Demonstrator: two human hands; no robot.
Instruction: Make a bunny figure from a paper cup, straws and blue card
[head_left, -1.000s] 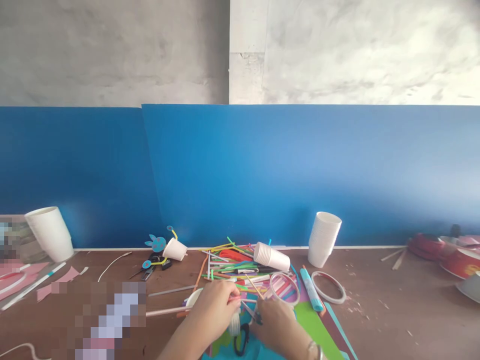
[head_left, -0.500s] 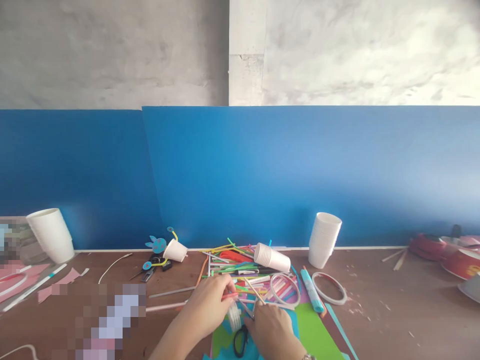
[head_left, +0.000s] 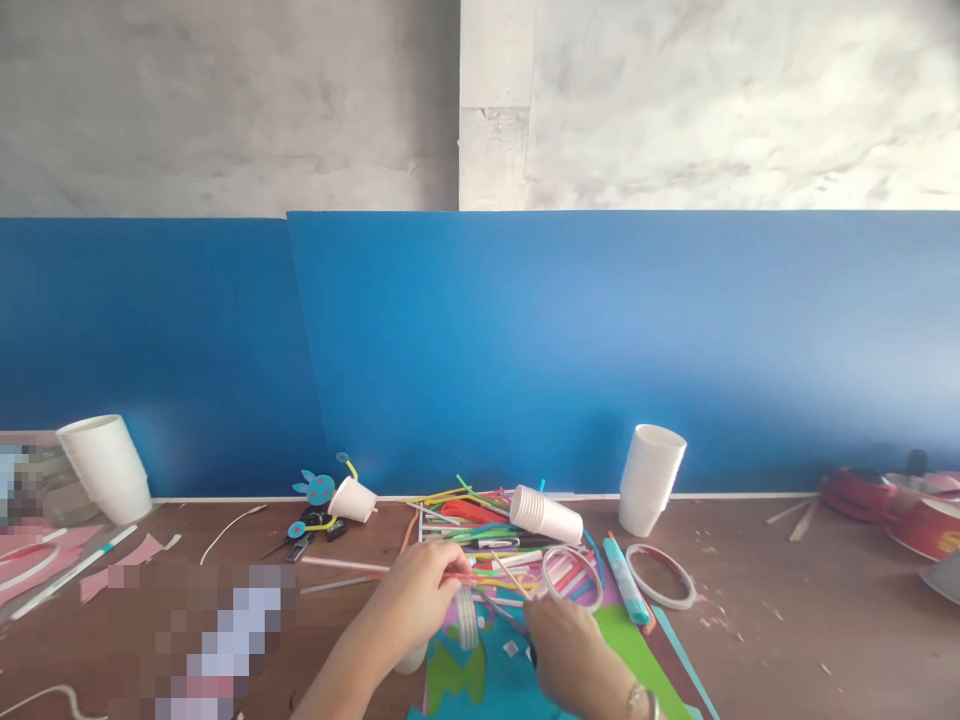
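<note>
My left hand (head_left: pixel 429 592) is closed in a pinch on a pink straw (head_left: pixel 343 565), which runs out to the left behind it. Just right of its fingertips stands a roll of clear tape (head_left: pixel 467 618). My right hand (head_left: pixel 564 645) grips a pair of scissors (head_left: pixel 504 611); their blades point up-left toward the left hand, and the dark handle is mostly covered by the fingers. Small white scraps (head_left: pixel 511 649) lie on blue paper (head_left: pixel 499 690) beneath. Below the left wrist, part of a white cup (head_left: pixel 412 659) shows.
Coloured straws (head_left: pixel 480 530) are heaped behind the hands, with a tipped stack of paper cups (head_left: pixel 546 515). Further right stand another cup stack (head_left: pixel 651 480), a blue tube (head_left: pixel 625 580) and a white ring (head_left: pixel 660 577). A decorated cup (head_left: pixel 352 499) lies back left.
My right hand has moved right with the scissors, whose handle is now mostly hidden. The pink straw's left end has swung up above the grey straw. White scraps now show on the blue paper.
</note>
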